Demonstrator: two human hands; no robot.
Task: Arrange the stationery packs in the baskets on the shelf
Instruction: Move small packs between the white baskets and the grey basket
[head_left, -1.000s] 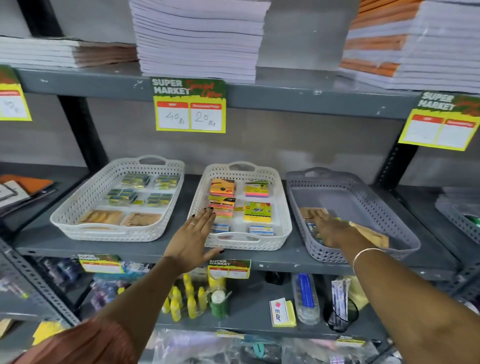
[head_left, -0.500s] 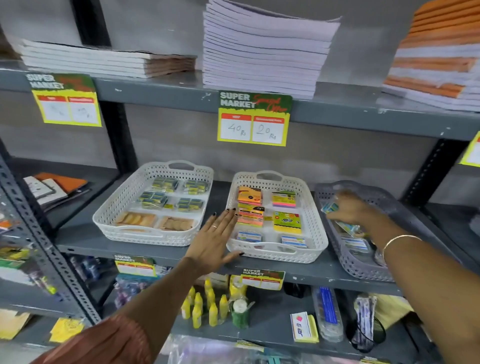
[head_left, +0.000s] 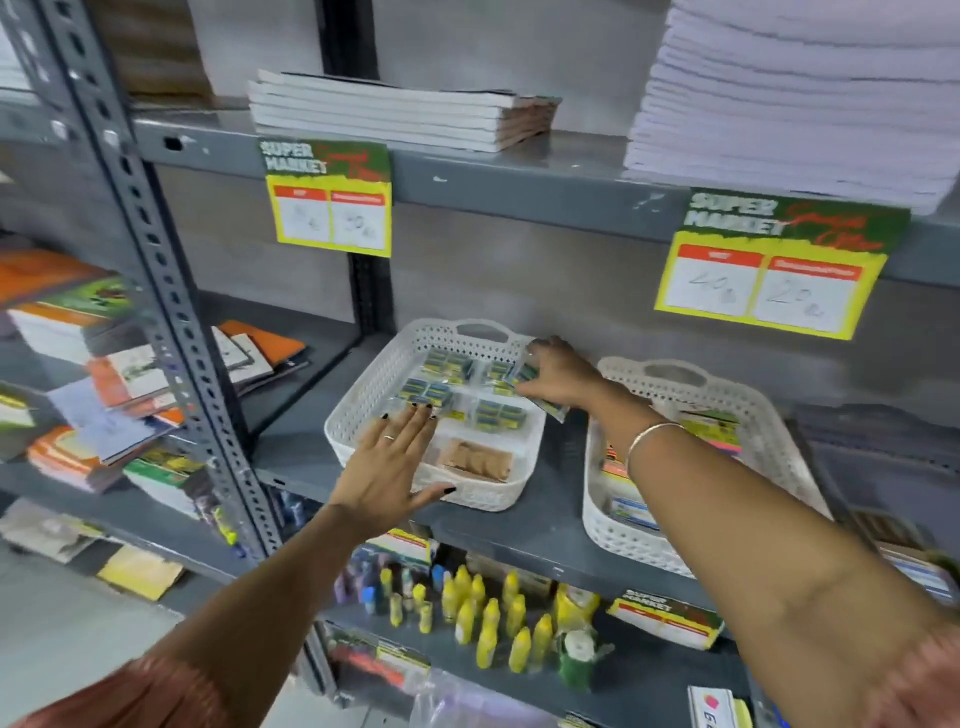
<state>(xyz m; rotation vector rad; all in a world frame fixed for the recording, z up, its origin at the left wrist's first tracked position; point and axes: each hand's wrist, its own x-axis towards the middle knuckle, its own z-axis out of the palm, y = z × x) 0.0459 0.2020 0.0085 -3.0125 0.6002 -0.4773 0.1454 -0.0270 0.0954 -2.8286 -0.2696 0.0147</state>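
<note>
A white basket (head_left: 363, 400) on the grey shelf holds several clear packs of green-and-blue items (head_left: 435, 391) and tan packs (head_left: 475, 460) at its front. My right hand (head_left: 558, 371) is over the basket's far right corner, shut on a clear stationery pack (head_left: 545, 406) that hangs across the rim. My left hand (head_left: 392, 470) lies flat with fingers spread on the basket's near left rim, holding nothing. A second white basket (head_left: 758, 415) to the right holds colourful packs, partly hidden by my right forearm.
Stacks of notebooks sit on the shelf above, with yellow price tags (head_left: 330, 200) on its edge. A perforated steel upright (head_left: 156, 270) stands at the left, with books beyond it. Yellow glue bottles (head_left: 488, 618) fill the shelf below.
My right hand took a pack from the grey basket and carried it left, past the middle basket, to the left white basket. My left hand shifted to that basket's rim. The view swung left.
</note>
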